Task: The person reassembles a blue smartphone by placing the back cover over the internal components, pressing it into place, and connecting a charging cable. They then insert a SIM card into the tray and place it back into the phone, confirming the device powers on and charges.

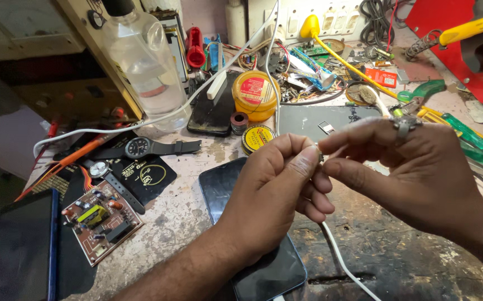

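At the far left a dark tablet (21, 245) lies on the workbench (186, 214), and just beside it a small brown circuit board (101, 222) with a yellow part on it. Above the board lie a black wristwatch (141, 147) and an orange-handled tool (68, 161). Behind them stands a clear plastic bottle (144, 61). A black phone (255, 245) lies face up in the middle, partly covered by the left hand (278, 192). This hand has its fingers closed, thumb against forefinger, pinching the end of a white cable (339, 256). The cable end is between the two hands, above the bench; the plug itself is too small to see well. The cable passes under the hands and runs down to the lower edge. Behind the hands are two round yellow tins (255, 92) and a second dark phone (213, 108). The right hand (420, 170), with a ring, also pinches the same cable end with closed fingertips. At the far right lie green screwdrivers (467, 134).
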The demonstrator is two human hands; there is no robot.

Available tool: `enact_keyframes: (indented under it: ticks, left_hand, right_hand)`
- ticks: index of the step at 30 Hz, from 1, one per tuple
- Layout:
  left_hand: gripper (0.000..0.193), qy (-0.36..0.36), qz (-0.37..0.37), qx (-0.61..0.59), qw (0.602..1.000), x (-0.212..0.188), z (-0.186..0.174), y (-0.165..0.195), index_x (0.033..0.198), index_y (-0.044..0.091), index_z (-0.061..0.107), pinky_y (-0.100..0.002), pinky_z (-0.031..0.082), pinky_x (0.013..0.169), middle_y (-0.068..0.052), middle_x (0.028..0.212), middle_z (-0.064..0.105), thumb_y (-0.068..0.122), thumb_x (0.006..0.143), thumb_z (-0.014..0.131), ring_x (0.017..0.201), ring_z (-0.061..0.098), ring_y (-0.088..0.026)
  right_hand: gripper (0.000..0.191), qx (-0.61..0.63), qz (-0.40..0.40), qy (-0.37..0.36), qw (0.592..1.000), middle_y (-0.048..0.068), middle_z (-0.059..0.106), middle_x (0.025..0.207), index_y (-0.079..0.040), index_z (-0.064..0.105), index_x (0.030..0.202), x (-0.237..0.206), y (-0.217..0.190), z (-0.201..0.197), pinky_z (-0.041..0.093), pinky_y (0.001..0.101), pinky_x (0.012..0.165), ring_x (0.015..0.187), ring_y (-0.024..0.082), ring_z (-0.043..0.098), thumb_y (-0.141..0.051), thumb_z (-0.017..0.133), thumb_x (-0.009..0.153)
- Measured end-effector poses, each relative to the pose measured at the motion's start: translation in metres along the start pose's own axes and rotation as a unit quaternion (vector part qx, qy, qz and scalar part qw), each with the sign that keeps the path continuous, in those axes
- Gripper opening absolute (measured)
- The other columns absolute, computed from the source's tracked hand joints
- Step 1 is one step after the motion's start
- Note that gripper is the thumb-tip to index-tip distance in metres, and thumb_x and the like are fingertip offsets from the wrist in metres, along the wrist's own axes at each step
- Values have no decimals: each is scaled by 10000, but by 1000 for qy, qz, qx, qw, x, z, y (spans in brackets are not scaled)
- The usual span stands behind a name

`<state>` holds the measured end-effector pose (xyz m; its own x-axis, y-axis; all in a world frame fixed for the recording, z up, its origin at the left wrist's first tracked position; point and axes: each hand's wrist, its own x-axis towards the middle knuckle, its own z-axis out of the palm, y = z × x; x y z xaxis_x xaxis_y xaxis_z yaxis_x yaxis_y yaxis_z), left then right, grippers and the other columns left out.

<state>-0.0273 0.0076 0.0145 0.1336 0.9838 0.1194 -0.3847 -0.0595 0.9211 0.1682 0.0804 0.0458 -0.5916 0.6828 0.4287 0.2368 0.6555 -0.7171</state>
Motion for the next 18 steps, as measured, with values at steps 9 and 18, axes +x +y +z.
enact_keyframes:
  ticks: [9,18]
  left_hand:
    - [165,92,21,122,988,-1,10,8,1065,29,629,-230,552,569,-37,899,689,176,1015,573,680,670,-80]
    - [200,150,98,211,961,-3,-1,28,1040,60,667,-221,556,566,-25,913,734,247,1004,606,681,695,-71]
  right_hand:
    - [209,-17,96,24,995,57,818,871,-23,805,1006,8,-6,2,644,286,689,772,106,773,-131,787,828]
    - [240,-293,71,-146,942,51,815,912,-176,821,1044,30,15,-12,614,344,682,729,182,792,-309,779,849]
